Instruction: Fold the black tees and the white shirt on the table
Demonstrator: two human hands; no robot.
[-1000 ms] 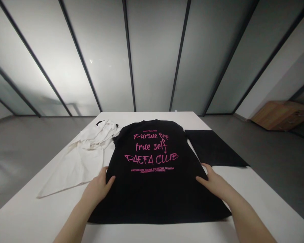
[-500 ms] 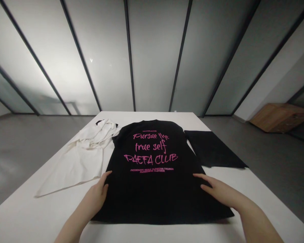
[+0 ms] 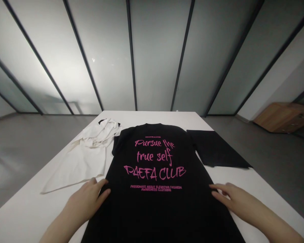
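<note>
Although I look from far away through the head camera, I can read well the pink lettering [image 3: 154,173] on the black T-shirt [image 3: 152,212]. It makes 6 lines: a small "UNCOMPLICATED" at the top, then in brush style "Pursue the", "true self" and "PAEFA CLUB", where the last word is so stylised that I am not fully sure of it. Below, in small block letters, are 2 lines: "PASSIONATE ABOUT ELEVATING FASHION" and "AWARENESS CLOTHING".

The T-shirt lies spread in the middle of the white bench [image 3: 27,209], collar at the far side, and its lower part goes out of my view. My left hand [image 3: 87,195] is at its left side edge and my right hand [image 3: 234,197] at its right side edge. In each grip, thumb and index finger are only a little apart, with their tips at the edge of the cloth; whether they pinch the fabric or only touch it, I cannot tell.

On the left lies a white garment [image 3: 81,165], crumpled at its far end and close to the T-shirt's sleeve. On the right, a flat black cloth [image 3: 218,148] meets the other sleeve; black against black, I cannot tell which is on top. Behind the bench stand frosted panels [image 3: 116,50], and a wooden cabinet [image 3: 285,118] is on the floor at right, well apart.
</note>
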